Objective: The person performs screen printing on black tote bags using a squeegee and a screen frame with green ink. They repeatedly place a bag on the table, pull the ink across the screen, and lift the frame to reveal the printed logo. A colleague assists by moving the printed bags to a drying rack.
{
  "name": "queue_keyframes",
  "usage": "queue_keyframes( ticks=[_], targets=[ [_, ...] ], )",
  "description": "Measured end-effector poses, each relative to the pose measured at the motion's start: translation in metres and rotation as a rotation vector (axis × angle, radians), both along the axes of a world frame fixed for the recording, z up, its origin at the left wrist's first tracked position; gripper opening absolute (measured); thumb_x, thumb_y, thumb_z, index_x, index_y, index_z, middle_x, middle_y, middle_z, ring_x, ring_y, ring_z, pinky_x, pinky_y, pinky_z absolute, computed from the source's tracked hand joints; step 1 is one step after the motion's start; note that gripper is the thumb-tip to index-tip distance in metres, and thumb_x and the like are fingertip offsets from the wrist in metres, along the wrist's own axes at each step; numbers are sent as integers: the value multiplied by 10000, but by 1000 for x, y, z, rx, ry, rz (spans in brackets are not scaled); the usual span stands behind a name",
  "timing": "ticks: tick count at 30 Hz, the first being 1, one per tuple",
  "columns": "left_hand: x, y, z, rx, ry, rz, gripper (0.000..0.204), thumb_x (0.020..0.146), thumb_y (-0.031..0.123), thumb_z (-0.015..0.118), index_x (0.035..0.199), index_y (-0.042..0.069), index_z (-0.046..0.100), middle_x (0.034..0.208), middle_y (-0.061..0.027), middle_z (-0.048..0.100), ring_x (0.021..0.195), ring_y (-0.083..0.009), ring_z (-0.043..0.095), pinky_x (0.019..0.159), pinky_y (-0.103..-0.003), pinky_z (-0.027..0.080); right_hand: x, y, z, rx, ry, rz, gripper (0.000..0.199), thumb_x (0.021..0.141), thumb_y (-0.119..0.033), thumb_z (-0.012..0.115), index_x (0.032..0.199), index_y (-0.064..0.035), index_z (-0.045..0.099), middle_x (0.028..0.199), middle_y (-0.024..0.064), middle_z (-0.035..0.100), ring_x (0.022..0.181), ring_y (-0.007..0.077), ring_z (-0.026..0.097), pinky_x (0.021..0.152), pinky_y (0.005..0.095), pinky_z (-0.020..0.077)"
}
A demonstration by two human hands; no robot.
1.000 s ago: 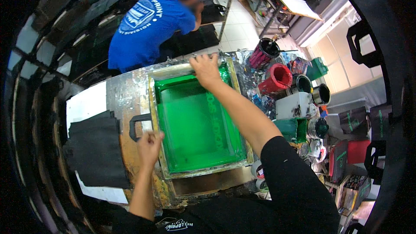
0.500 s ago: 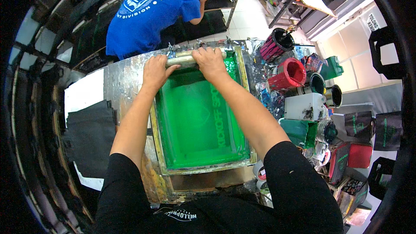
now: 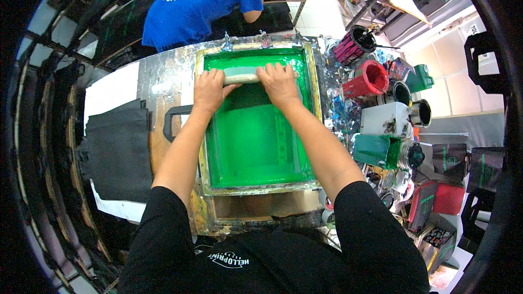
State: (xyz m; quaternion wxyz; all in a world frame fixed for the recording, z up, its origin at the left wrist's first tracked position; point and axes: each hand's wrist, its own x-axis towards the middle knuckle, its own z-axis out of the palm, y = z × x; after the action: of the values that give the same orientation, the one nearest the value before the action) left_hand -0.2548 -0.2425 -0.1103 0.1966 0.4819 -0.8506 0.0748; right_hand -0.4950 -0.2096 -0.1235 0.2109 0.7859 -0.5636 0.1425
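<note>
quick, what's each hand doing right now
Left hand: closed on the left end of the squeegee.
Right hand: closed on the squeegee's right end, over the green screen.

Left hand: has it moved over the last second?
Yes. The left hand went from the near left edge of the green screen to its far end, and now grips the squeegee beside the right hand.

Squeegee (image 3: 242, 75) ends under both hands' grip; blue-shirted person (image 3: 201, 0) cut off by top edge.

Glossy green mesh screen (image 3: 256, 136), paint-crusted wooden frame (image 3: 261, 188), matt black cloth (image 3: 117, 149).
</note>
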Motion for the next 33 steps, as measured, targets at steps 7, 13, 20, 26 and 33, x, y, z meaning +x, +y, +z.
queue_keyframes(
  ticks=[7,13,20,26,33],
  targets=[
    [15,82,-3,60,-14,-3,484,792,531,823,863,98,620,867,-86,615,847,-307,621,770,-441,490,13,87,4,154,26,-19,222,915,-191,646,1134,-214,621,958,17,616,951,233,627,796,446,452],
    [23,167,3,41,5,-39,482,766,509,841,850,97,605,855,-89,588,840,-301,602,772,-443,475,20,174,10,220,0,-25,233,904,-191,652,1134,-204,616,958,16,608,950,232,614,799,453,447],
    [39,268,11,97,22,-76,470,793,493,845,845,92,605,841,-89,572,813,-301,587,750,-437,453,35,276,15,182,-27,-3,154,887,-187,652,1036,-182,612,892,23,580,900,231,601,771,434,419],
    [44,289,6,126,86,-67,533,792,518,846,978,67,631,929,-106,582,896,-318,581,813,-448,457,34,291,17,260,27,3,292,877,-178,677,1164,-186,624,955,26,592,959,246,600,823,450,428],
    [85,313,-1,157,253,46,1010,729,662,861,1462,58,517,1344,-170,513,1300,-383,468,1106,-538,358,39,301,41,389,-155,-14,431,888,-207,730,1303,-211,615,1203,68,595,1180,270,562,985,526,385]
  ],
)
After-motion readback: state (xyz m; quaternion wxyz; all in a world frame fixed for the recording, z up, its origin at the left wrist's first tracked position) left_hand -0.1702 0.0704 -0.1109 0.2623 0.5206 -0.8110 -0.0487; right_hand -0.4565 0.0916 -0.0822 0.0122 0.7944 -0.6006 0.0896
